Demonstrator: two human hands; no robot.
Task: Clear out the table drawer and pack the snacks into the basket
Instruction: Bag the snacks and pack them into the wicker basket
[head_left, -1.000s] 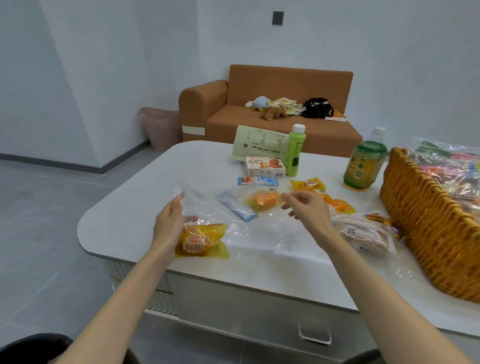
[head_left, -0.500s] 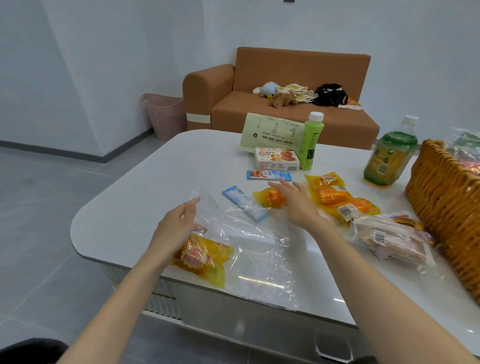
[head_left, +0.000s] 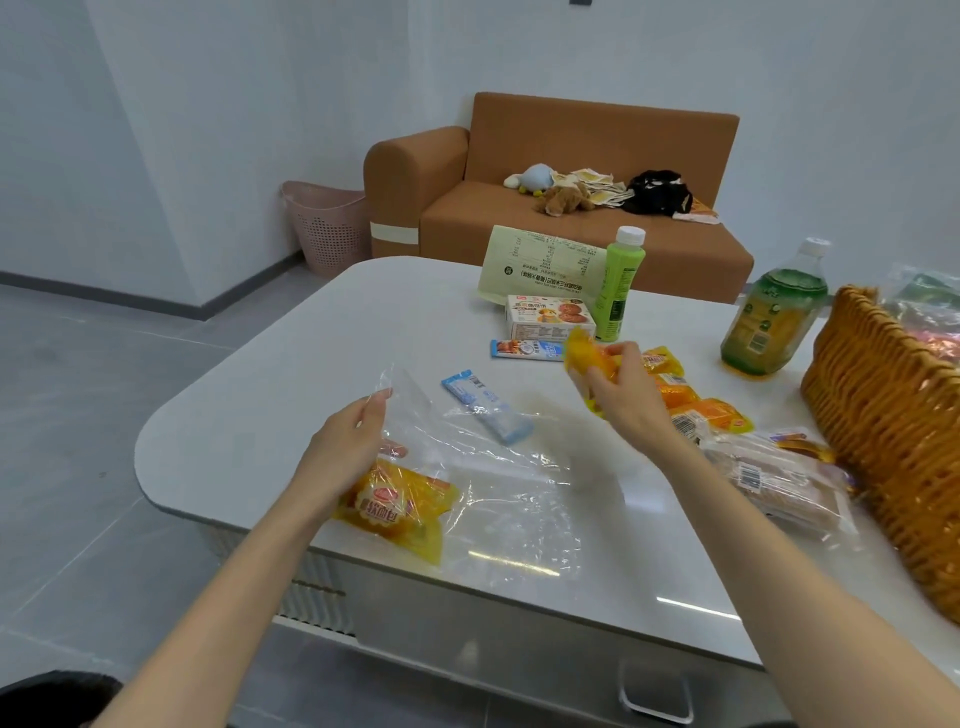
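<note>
My left hand (head_left: 345, 447) holds up the mouth of a clear plastic bag (head_left: 483, 467) that lies on the white table (head_left: 291, 364); one yellow bread packet (head_left: 400, 506) is inside it. My right hand (head_left: 621, 392) grips a second yellow bread packet (head_left: 584, 361), lifted off the table. More yellow packets (head_left: 691, 400) lie just right of that hand. A blue snack bar (head_left: 485, 405) rests by the bag. The woven basket (head_left: 893, 431) stands at the right edge, holding bagged snacks. The drawer front with its handle (head_left: 657, 693) shows below the table edge.
At the back of the table are a biscuit box (head_left: 550, 317), a small blue-orange bar (head_left: 527, 349), a green bottle (head_left: 618, 283), a larger tea bottle (head_left: 774, 317) and a paper sheet (head_left: 540, 262). A wrapped bread loaf (head_left: 774, 480) lies beside the basket. A sofa and a pink bin stand behind.
My right hand reached the yellow bread packet on the table, closed on it and lifted it. My left hand kept hold of the clear bag.
</note>
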